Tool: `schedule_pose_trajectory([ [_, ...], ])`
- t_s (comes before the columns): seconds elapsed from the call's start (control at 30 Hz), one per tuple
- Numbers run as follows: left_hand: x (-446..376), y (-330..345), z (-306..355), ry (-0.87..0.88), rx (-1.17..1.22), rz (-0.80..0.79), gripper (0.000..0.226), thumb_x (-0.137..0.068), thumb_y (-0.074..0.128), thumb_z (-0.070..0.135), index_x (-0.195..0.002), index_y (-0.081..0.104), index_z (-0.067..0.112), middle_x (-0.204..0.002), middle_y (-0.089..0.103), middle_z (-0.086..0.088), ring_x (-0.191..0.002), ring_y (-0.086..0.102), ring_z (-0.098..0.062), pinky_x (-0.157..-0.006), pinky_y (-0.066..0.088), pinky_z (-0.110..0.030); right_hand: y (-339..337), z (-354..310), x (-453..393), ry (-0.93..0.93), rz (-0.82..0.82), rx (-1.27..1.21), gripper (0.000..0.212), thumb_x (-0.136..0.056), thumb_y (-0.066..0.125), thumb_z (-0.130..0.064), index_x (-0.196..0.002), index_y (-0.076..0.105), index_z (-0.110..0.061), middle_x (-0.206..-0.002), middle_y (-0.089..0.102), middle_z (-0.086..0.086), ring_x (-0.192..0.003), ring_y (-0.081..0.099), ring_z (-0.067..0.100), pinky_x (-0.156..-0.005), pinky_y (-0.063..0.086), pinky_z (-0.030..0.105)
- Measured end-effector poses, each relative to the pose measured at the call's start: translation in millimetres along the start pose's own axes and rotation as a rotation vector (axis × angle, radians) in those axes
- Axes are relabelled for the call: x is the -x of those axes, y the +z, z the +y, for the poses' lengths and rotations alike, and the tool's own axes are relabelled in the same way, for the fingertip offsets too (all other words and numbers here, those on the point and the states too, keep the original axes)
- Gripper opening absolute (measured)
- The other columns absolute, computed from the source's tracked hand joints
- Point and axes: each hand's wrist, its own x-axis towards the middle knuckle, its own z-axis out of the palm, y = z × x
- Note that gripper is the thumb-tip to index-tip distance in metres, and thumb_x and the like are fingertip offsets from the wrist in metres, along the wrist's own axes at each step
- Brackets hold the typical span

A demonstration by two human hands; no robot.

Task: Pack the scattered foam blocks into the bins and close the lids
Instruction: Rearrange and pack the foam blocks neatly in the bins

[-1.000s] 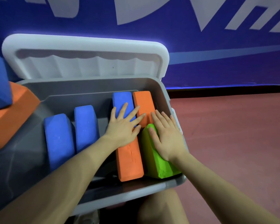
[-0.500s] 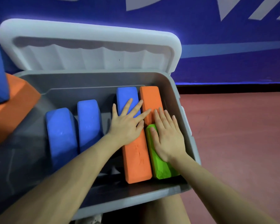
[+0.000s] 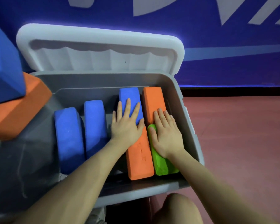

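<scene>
- Since the earlier frames our left hand [image 3: 127,125] has slid off the near orange block [image 3: 140,156] toward 12 o'clock onto the far blue block [image 3: 131,102], while our right hand [image 3: 165,133] has crept forward so its fingertips reach the far orange block [image 3: 153,102].
- At 9 o'clock, a blue block [image 3: 4,65] sits on an orange block [image 3: 16,109] over the bin [image 3: 179,101] edge, not yet packed; we judge a nudge of the bin could tip them.
- Two blue blocks [image 3: 69,139] stand on edge left of centre with a gap around them; they may topple.
- Both hands lie flat, fingers straight, grasping nothing, pressing down.
- Under our right palm, the green block [image 3: 163,165] sits wedged against the wall; uneven pressure could pop it up.
- At 12 o'clock the lid [image 3: 100,50] stands open; proud blocks would stop it closing.
</scene>
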Motion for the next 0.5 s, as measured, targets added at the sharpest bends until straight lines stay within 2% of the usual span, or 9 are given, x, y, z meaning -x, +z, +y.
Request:
schedule_pose_trajectory([
  [0.07,0,-2,3,0.024,0.064,-0.044,0.059,-0.1,0.028,0.045,-0.152,0.002,0.035,-0.16,-0.013,0.003,-0.146,-0.017,-0.025,-0.118,-0.004,-0.045,-6,-1,-4,-0.004,0.017,0.019,0.07,-0.091,0.018,-0.047,-0.151,0.027,-0.012,-0.158,0.022,0.007,-0.147,0.015,0.023,-0.116,-0.006,0.026],
  [0.13,-2,-1,1,0.043,0.101,-0.046,0.057,-0.101,0.029,0.042,-0.152,0.003,0.037,-0.159,-0.015,0.008,-0.145,-0.02,-0.022,-0.116,-0.009,-0.047,-9,2,-8,0.008,-0.01,-0.048,0.069,-0.089,0.021,-0.044,-0.152,0.024,-0.015,-0.16,0.017,0.004,-0.148,0.01,0.019,-0.115,-0.007,0.024],
  [0.23,-4,2,1,0.097,0.125,-0.051,0.053,-0.102,0.026,0.041,-0.151,0.006,0.039,-0.159,-0.014,0.014,-0.144,-0.024,-0.021,-0.115,-0.013,-0.046,-2,9,-8,-0.01,-0.036,-0.111,0.075,-0.087,0.006,-0.054,-0.154,0.011,-0.019,-0.161,0.002,-0.004,-0.148,-0.005,0.012,-0.114,-0.013,0.021],
  [0.33,-9,4,-2,0.169,0.13,-0.036,0.051,-0.103,0.025,0.041,-0.15,0.008,0.041,-0.158,-0.01,0.018,-0.143,-0.026,-0.02,-0.113,-0.017,-0.041,2,19,-14,-0.083,-0.073,-0.055,0.074,-0.089,0.0,-0.054,-0.153,0.006,-0.017,-0.161,-0.002,-0.001,-0.147,-0.009,0.012,-0.114,-0.014,0.022],
  [0.4,-11,7,-5,0.21,0.13,-0.032,0.051,-0.101,0.018,0.047,-0.15,0.008,0.041,-0.156,-0.011,0.02,-0.142,-0.029,-0.02,-0.111,-0.021,-0.036,2,25,-18,-0.112,-0.081,-0.037,0.071,-0.091,0.0,-0.05,-0.153,0.005,-0.016,-0.161,-0.002,0.001,-0.148,-0.009,0.014,-0.115,-0.014,0.024],
  [0.5,-12,10,-3,0.243,0.125,-0.021,0.07,-0.084,-0.003,0.056,-0.151,0.009,0.039,-0.153,-0.012,0.023,-0.139,-0.031,-0.018,-0.109,-0.025,-0.032,2,28,-20,-0.12,-0.086,-0.039,0.069,-0.093,0.002,-0.048,-0.153,0.004,-0.015,-0.161,-0.002,0.001,-0.148,-0.008,0.014,-0.116,-0.014,0.024],
])
